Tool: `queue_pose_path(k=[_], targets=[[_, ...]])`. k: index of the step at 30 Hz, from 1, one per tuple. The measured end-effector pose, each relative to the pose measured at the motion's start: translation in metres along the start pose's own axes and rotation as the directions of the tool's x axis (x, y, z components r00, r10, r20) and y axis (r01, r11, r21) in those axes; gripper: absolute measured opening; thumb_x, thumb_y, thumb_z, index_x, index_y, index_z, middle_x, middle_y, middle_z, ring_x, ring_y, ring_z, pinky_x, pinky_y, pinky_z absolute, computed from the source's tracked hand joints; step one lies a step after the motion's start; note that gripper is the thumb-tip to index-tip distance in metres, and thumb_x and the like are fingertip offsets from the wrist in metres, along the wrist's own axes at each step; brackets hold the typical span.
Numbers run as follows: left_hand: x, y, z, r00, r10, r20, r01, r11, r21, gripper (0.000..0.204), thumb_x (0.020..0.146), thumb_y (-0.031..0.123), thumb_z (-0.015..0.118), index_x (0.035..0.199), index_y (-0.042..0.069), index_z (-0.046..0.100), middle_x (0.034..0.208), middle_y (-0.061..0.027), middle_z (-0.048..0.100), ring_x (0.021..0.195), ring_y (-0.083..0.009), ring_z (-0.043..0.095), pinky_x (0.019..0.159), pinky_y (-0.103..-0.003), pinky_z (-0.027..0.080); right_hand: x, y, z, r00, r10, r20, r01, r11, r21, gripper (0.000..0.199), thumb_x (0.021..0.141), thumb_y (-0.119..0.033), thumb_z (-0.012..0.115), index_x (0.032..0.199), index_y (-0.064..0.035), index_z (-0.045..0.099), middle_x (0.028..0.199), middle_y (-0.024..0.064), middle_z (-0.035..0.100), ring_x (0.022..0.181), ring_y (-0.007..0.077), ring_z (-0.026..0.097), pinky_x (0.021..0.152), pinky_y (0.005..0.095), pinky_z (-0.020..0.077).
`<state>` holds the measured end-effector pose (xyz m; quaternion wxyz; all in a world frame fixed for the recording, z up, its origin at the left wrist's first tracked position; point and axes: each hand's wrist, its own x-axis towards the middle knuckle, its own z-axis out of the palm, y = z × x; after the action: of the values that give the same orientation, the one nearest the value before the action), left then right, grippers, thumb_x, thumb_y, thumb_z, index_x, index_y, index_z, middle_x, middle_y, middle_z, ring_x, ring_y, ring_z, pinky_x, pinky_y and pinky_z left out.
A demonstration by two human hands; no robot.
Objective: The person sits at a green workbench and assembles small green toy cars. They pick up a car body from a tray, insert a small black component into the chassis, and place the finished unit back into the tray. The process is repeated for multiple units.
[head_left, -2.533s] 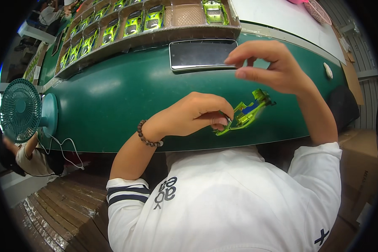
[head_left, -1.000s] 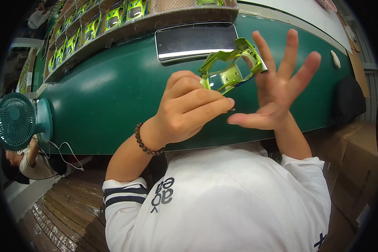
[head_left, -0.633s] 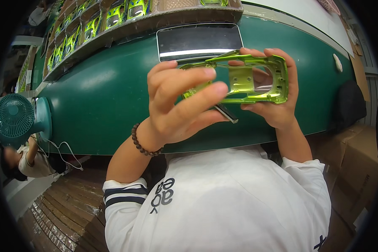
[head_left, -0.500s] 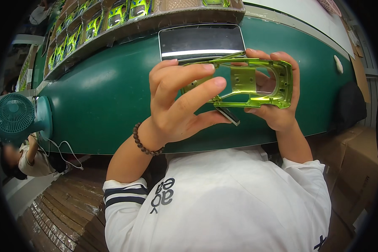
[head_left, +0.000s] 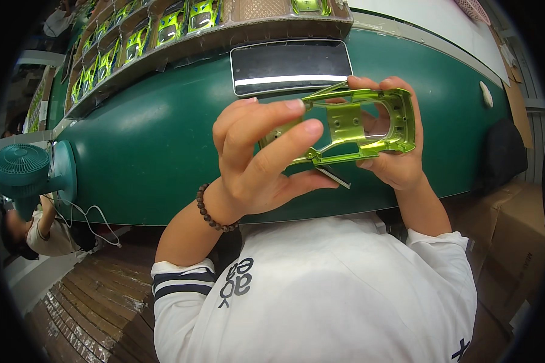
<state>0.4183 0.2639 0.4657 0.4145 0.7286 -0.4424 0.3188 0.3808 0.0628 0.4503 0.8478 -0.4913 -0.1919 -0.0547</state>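
Observation:
Between my hands, above the green table, is a shiny lime-green toy car body shell [head_left: 347, 124], its hollow underside facing up. Its door-like side pieces stand out from the long sides. My right hand [head_left: 406, 157] grips the rounded right end, fingers along the far side and thumb at the near side. At the other end my left hand [head_left: 248, 151] is closed around the shell, with two fingers lying across it. The left thumb touches a thin side piece [head_left: 333, 176] jutting toward me. My left fingers hide part of the shell's left end.
A black flat panel with a pale frame [head_left: 290, 66] lies beyond my hands on the green table [head_left: 133, 139]. A divided cardboard tray [head_left: 224, 33] holds several lime-green toy cars. A teal fan [head_left: 27, 166] is at left, near another person. A white scrap [head_left: 486, 95] lies right.
Both hands have brought the shell slightly left and toward me, and it has tilted a little. The far side piece now stands out more clearly from the shell.

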Motion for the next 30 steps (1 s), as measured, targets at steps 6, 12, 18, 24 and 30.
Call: queue_pose_path(k=[6, 12, 18, 24, 30], targets=[[0.006, -0.009, 0.0, 0.988, -0.057, 0.145, 0.085, 0.977, -0.194, 0.063, 0.07, 0.041, 0.073, 0.119, 0.004, 0.056, 0.115, -0.0147, 0.055, 0.101, -0.0292, 0.055, 0.079, -0.038, 0.046, -0.007, 0.003, 0.002, 0.992, -0.039, -0.119, 0.024, 0.992, -0.124, 0.078, 0.064, -0.001, 0.082, 0.124, -0.0059, 0.032, 0.126, 0.0168, 0.045, 0.107, 0.0274, 0.058, 0.087, 0.038, 0.0546], [-0.007, -0.009, 0.008, 0.914, -0.213, 0.346, 0.371, 0.787, -0.493, 0.051, 0.091, 0.037, 0.052, 0.125, -0.001, 0.048, 0.088, -0.0094, 0.066, 0.074, -0.0193, 0.063, 0.067, -0.031, 0.05, -0.011, -0.001, 0.008, 0.974, 0.057, -0.219, -0.054, 0.998, 0.019, 0.073, 0.069, 0.003, 0.077, 0.127, -0.0011, 0.033, 0.123, 0.0152, 0.045, 0.098, 0.0194, 0.061, 0.082, 0.0314, 0.0546], [-0.004, -0.001, 0.007, 0.645, -0.525, 0.555, 0.728, 0.203, -0.654, 0.054, 0.098, 0.044, 0.033, 0.128, 0.001, 0.046, 0.097, -0.005, 0.064, 0.084, -0.0127, 0.06, 0.08, -0.024, 0.047, -0.002, -0.014, 0.007, 0.854, 0.333, -0.4, -0.332, 0.94, 0.076, 0.053, 0.077, -0.003, 0.071, 0.121, 0.0047, 0.043, 0.103, 0.0166, 0.062, 0.063, 0.0158, 0.064, 0.05, 0.0215, 0.0528], [0.001, -0.009, 0.01, 0.471, -0.461, 0.752, 0.789, -0.162, -0.593, 0.064, 0.098, 0.049, 0.022, 0.139, 0.001, 0.029, 0.133, -0.0132, 0.045, 0.114, -0.0235, 0.052, 0.094, -0.038, 0.045, -0.004, -0.017, 0.005, 0.863, 0.329, -0.384, -0.347, 0.937, 0.023, 0.061, 0.077, -0.004, 0.071, 0.13, 0.0014, 0.041, 0.101, 0.0144, 0.061, 0.059, 0.0117, 0.06, 0.048, 0.0211, 0.05], [-0.002, -0.02, 0.001, 0.503, -0.08, 0.86, 0.713, -0.523, -0.466, 0.081, 0.09, 0.063, 0.034, 0.143, 0.004, 0.02, 0.131, -0.0131, 0.046, 0.11, -0.0192, 0.053, 0.088, -0.031, 0.046, 0.003, -0.031, 0.005, 0.894, 0.408, -0.188, -0.43, 0.898, -0.096, 0.058, 0.08, 0.0, 0.066, 0.133, -0.0011, 0.043, 0.109, 0.0107, 0.059, 0.08, 0.0109, 0.061, 0.067, 0.0227, 0.0513]])
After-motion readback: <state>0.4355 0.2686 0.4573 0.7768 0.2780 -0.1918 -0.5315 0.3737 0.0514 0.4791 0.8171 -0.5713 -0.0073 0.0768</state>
